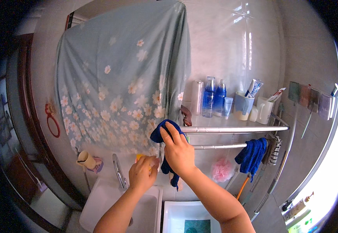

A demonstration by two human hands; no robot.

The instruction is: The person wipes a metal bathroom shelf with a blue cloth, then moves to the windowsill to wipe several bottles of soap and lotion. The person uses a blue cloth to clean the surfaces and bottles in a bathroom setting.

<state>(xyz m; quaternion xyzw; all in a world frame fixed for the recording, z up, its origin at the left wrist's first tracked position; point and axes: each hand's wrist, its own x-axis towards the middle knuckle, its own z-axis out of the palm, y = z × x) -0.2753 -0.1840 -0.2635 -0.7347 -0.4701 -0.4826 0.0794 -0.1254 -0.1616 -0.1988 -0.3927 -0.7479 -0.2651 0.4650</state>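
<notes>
Our right hand clasps the blue cloth, can't tell what left hand beside it grips; we should gather loose folds.

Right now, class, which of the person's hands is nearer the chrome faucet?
Left. In the picture, the left hand is just right of the chrome faucet; the right hand is farther right and higher, holding a blue cloth.

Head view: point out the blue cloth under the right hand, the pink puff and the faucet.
Blue cloth (157, 133), head view: bunched upper end.
Pink puff (221, 170), head view: middle of ruffles.
Faucet (119, 171), head view: curved neck.
</notes>
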